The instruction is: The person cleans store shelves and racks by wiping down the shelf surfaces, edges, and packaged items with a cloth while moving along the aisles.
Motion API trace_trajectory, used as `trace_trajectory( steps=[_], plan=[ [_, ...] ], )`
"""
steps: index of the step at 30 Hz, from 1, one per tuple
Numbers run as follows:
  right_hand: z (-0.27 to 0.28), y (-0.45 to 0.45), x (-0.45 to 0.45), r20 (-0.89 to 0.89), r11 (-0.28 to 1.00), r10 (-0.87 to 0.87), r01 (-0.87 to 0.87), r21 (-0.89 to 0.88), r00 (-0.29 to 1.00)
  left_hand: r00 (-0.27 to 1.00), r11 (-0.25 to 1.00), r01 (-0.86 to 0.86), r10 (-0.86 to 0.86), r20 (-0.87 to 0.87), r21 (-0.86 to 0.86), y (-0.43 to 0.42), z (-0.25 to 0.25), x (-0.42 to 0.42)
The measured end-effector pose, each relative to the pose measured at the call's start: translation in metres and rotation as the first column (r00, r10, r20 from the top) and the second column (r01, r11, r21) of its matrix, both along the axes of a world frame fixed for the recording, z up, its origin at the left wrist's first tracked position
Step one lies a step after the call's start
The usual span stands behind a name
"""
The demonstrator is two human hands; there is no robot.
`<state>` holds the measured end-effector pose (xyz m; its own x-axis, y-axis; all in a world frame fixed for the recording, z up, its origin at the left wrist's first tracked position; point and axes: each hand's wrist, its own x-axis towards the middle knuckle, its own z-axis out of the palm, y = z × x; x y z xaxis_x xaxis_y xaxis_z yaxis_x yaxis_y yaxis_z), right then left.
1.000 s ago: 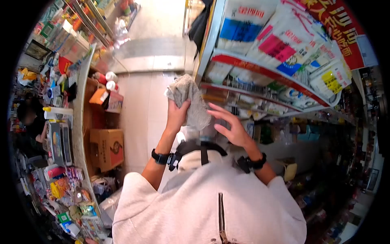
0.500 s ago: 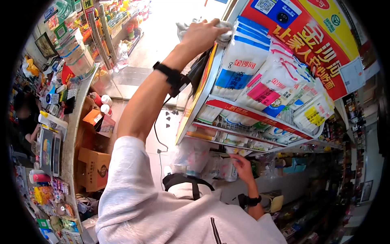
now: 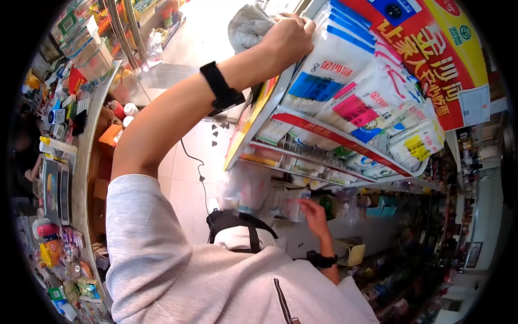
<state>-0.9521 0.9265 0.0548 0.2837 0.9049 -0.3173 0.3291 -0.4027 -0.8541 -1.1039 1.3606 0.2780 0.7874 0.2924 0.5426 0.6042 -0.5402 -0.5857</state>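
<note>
A: what's the red sign (image 3: 426, 67) right of the person's left hand (image 3: 290, 40) say?

B: big 金沙河, then 让家人安心吃面. Blue-labelled pack (image 3: 335, 54) just right of that hand reads 金沙河, so does the pink-labelled one (image 3: 357, 109) farther below-right. Smaller print's too blurry tbh

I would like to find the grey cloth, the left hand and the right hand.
Grey cloth (image 3: 250, 28): head view, on its crumpled middle.
Left hand (image 3: 291, 40): head view, on its back.
Right hand (image 3: 316, 219): head view, on its middle.
</note>
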Motion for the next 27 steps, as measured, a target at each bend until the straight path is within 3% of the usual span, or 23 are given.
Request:
trace_trajectory(
  steps=[3,4,7,11,13,18,23,27],
  plan=[
    [-0.002,0.006,-0.004,0.006,0.999,0.015,-0.014,-0.045,1.000,0.998,0.997,0.036,-0.033,0.048,-0.067,-0.031,-0.015,-0.021],
    [-0.006,0.007,-0.003,0.014,0.999,0.047,-0.047,0.002,0.999,0.996,0.999,-0.017,0.013,0.088,0.040,-0.040,-0.025,-0.026],
    [-0.013,0.012,-0.003,-0.013,0.996,0.073,-0.072,0.050,0.997,0.995,0.998,-0.049,0.046,0.093,0.033,-0.084,-0.046,-0.046],
    [-0.013,0.019,-0.006,-0.030,0.996,0.088,-0.089,-0.030,0.996,0.996,0.991,-0.018,0.028,0.080,-0.130,-0.127,-0.094,-0.067],
    [-0.012,0.022,-0.007,-0.003,0.992,0.121,-0.121,0.022,0.993,0.978,0.966,0.055,0.000,0.211,-0.254,-0.134,-0.119,-0.074],
    [-0.012,0.021,-0.008,-0.010,0.990,0.140,-0.140,0.000,0.990,0.893,0.897,0.231,-0.042,0.449,-0.376,-0.146,-0.201,-0.084],
    [-0.014,0.014,-0.009,-0.006,0.987,0.161,-0.161,-0.004,0.987,0.887,0.864,0.258,-0.035,0.461,-0.431,-0.153,-0.306,-0.081],
    [-0.017,0.007,-0.015,-0.021,0.984,0.179,-0.179,-0.005,0.984,0.874,0.844,0.267,-0.007,0.487,-0.466,-0.162,-0.348,-0.079]
  ],
)
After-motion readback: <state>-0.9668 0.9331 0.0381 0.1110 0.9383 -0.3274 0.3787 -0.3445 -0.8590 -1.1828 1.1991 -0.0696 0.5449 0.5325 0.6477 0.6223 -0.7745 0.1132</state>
